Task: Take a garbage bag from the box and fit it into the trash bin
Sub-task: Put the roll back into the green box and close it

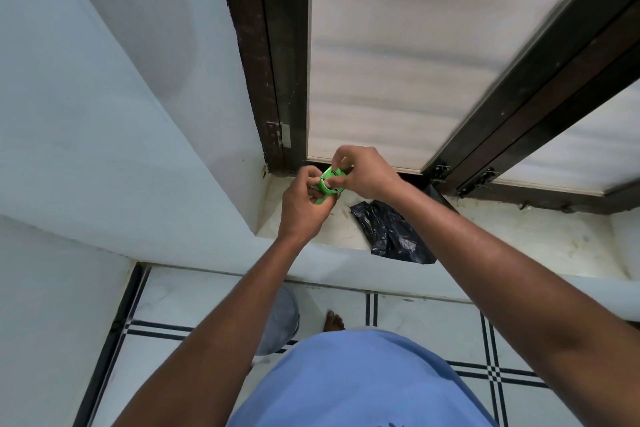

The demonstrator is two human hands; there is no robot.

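Observation:
A small green box (329, 182) with black lettering is held above the window sill (519, 236). My left hand (303, 204) grips its lower left end, fingers curled round it. My right hand (363, 172) pinches its upper right end with thumb and fingers. A crumpled black garbage bag (391, 232) lies on the sill just right of my hands, partly under my right forearm. The grey trash bin (280, 322) stands on the floor below the sill, mostly hidden behind my left arm.
Frosted window panes in dark frames (287, 62) rise behind the sill. A pale wall (104, 114) stands at the left. The white tiled floor with dark lines (433, 329) lies below, with my bare foot (334, 321) near the bin.

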